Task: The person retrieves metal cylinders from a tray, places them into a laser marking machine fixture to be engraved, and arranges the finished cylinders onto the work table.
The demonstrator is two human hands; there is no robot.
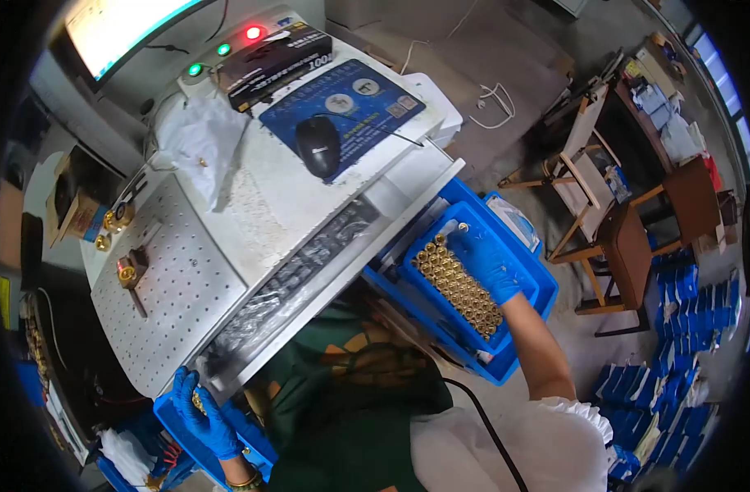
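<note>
We stand at a white desk (pixel 264 193), with a brown chair (pixel 625 258) and stacks of blue boxes (pixel 678 344) off to the right. A lit monitor (pixel 125 33) stands at the far left, and a perforated plate (pixel 174 283) covers the desk's left end. Right of the desk sits a blue bin (pixel 549 302); another blue bin lies near, at the left, below our left hand. Beneath the desktop a keyboard (pixel 309 258) rests in a pulled-out drawer (pixel 408 205). A blue mat (pixel 367 119) lies at the desk's right, with a dark box (pixel 277 66) beyond it and a white bag (pixel 199 143) to its left. Our right hand (pixel 487 264), gloved in blue, reaches into the right bin over packed rows of brass parts (pixel 457 287); we cannot tell whether its fingers grip one. Our left hand (pixel 204 422), also gloved, curls around a few brass pieces (pixel 198 400) beside the plate's near edge. A black mouse (pixel 318 148) rests on the mat, and a small fixture (pixel 129 271) stands on the plate. Farthest off, a red light (pixel 254 33) glows.
</note>
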